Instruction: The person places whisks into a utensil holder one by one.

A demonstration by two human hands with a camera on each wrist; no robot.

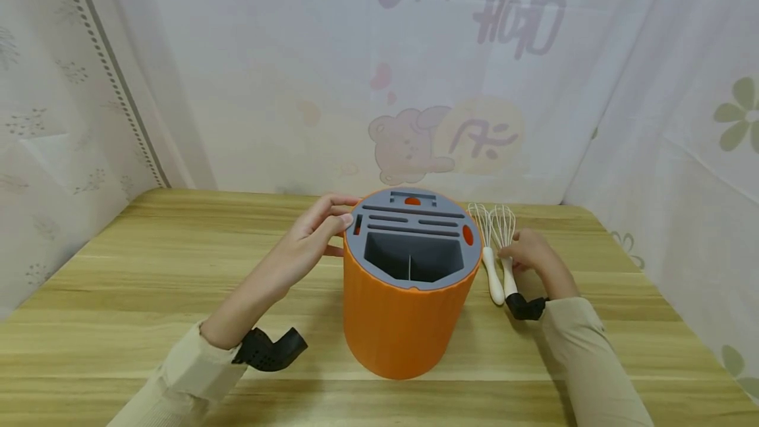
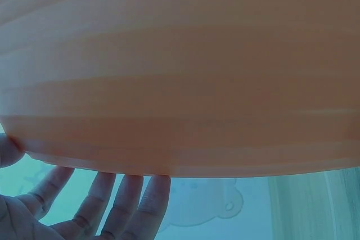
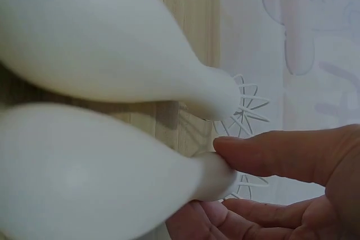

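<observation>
An orange round utensil holder (image 1: 403, 328) with a grey slotted top (image 1: 388, 279) stands upright in the middle of the table. At its left side, my left hand (image 1: 311, 229) touches the upper wall, thumb at the rim. The left wrist view has its fairly straight fingers (image 2: 132, 198) spread against the holder. Right of the holder, two wire whisks with cream handles lie side by side. My right hand (image 1: 534, 252) pinches the right-hand whisk (image 3: 84, 175) at the handle's narrow neck, between thumb and fingers. The other whisk (image 1: 493, 279) lies between it and the holder.
The wood-grain table (image 1: 178, 269) reaches back to a pale printed curtain (image 1: 267, 104). More cloth hangs at both sides. A black wrist mount (image 1: 269, 350) sits on the left cuff, and another black mount (image 1: 524, 307) is on the right wrist.
</observation>
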